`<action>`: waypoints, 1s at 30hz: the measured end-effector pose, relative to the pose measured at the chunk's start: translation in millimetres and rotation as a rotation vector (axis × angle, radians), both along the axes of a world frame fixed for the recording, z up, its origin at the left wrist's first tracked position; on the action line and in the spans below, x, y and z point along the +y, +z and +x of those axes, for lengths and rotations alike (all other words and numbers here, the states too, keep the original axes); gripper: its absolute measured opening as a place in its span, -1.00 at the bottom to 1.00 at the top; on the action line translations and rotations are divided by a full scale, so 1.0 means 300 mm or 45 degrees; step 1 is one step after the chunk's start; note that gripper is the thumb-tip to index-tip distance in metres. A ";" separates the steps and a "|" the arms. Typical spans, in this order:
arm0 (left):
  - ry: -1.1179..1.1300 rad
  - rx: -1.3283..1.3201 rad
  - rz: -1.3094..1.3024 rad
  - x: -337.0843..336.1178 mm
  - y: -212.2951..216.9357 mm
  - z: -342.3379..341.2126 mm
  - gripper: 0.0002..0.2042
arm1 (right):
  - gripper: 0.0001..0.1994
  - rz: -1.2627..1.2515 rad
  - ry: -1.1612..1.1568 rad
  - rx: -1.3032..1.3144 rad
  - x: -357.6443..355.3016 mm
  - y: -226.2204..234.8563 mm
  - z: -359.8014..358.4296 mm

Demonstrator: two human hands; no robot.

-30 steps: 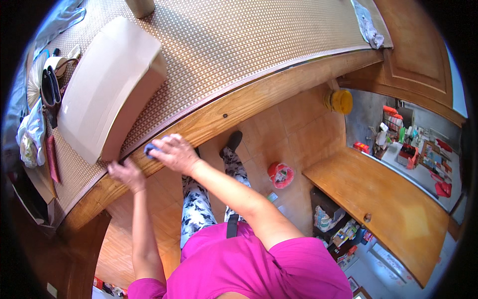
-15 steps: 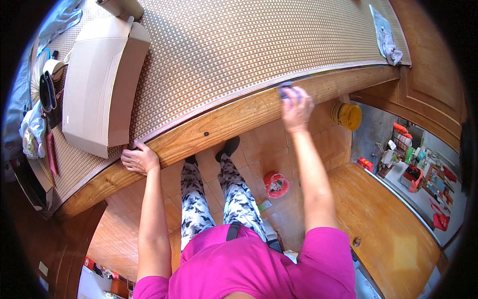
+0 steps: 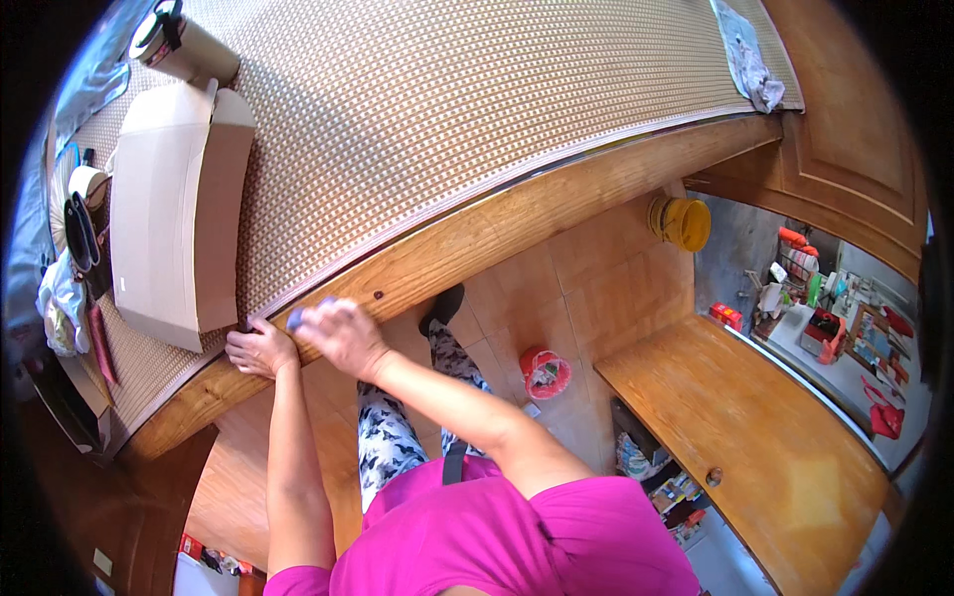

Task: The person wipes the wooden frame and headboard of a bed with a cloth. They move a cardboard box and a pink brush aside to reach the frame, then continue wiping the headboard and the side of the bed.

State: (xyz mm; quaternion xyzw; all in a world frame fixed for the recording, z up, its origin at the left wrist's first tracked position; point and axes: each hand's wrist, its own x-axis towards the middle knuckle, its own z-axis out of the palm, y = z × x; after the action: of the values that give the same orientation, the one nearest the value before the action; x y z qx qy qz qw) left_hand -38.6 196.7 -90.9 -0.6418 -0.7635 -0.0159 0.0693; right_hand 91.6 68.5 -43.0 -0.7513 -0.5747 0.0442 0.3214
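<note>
Hands are meeting at the front wooden edge of the bed (image 3: 517, 214), near its left corner. The left hand (image 3: 260, 348) is resting on that edge with fingers curled over the rim of the woven mat (image 3: 427, 109), just below the near corner of the cardboard box (image 3: 174, 253); whether it is pinching anything I cannot tell. The right hand (image 3: 343, 333) is lying just beside it, fingers clenching around a small blue-purple object (image 3: 295, 318) that is peeking out at the fingertips, touching the mat's edge. The cardboard box is lying closed on the mat by the left edge, so its contents are hidden. A grey cloth (image 3: 747, 55) is lying at the far right corner. On the floor, a red bucket (image 3: 545, 372) is standing with something crumpled inside it, and a yellow bucket (image 3: 684, 223) is sitting further right.
</note>
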 end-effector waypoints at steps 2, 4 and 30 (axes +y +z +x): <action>0.041 0.014 -0.021 0.010 0.008 -0.040 -0.51 | -0.82 0.065 0.142 -0.016 -0.024 -0.006 0.089; 0.053 0.031 0.002 0.010 0.020 -0.055 -0.51 | -0.82 0.018 0.049 0.006 -0.107 0.017 0.292; -0.022 0.099 0.093 0.008 -0.004 -0.059 -0.55 | -0.78 -0.225 -0.641 -0.175 -0.130 -0.045 0.433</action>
State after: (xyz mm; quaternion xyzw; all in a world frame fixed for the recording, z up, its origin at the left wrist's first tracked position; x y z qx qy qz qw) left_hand -56.2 199.1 -92.1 -0.6456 -0.7536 -0.0194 0.1221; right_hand 221.5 29.4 -56.6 -0.8968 -0.3844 -0.0384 0.2158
